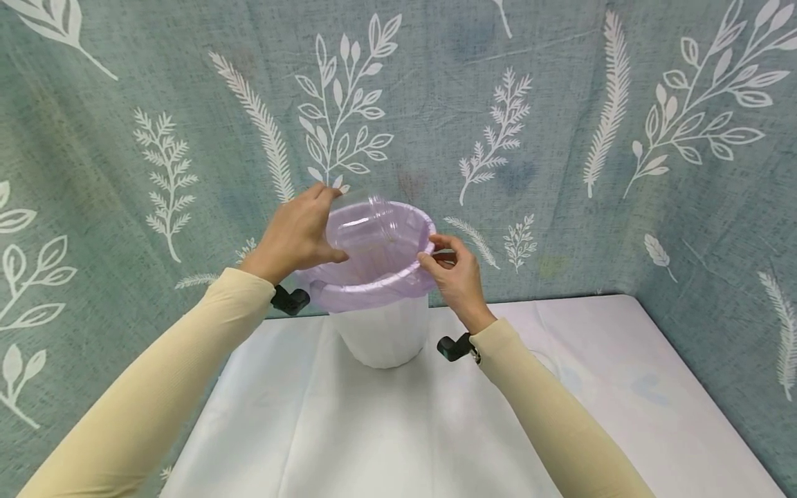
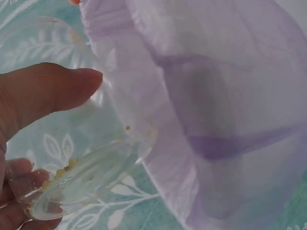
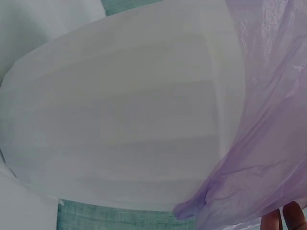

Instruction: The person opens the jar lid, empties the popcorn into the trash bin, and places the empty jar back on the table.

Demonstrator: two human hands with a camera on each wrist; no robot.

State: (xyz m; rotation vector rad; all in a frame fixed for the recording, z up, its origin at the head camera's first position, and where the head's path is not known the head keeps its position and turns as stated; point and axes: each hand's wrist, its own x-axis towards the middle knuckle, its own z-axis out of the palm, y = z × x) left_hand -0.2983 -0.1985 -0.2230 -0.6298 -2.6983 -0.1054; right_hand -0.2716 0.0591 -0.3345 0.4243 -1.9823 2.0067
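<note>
A white trash can stands on the table, lined with a purple plastic bag folded down over its rim. Above the can's mouth, my left hand grips a clear plastic container, tilted on its side. In the left wrist view the thumb lies across the near side of the container, and yellowish crumbs cling inside it. My right hand pinches the bag-covered rim on the right. Only its fingertips show in the right wrist view, against the bag.
A white cloth covers the table. Behind and at both sides hangs a green fabric curtain with white leaf prints, close to the table's back edge. Each wrist carries a small black camera mount.
</note>
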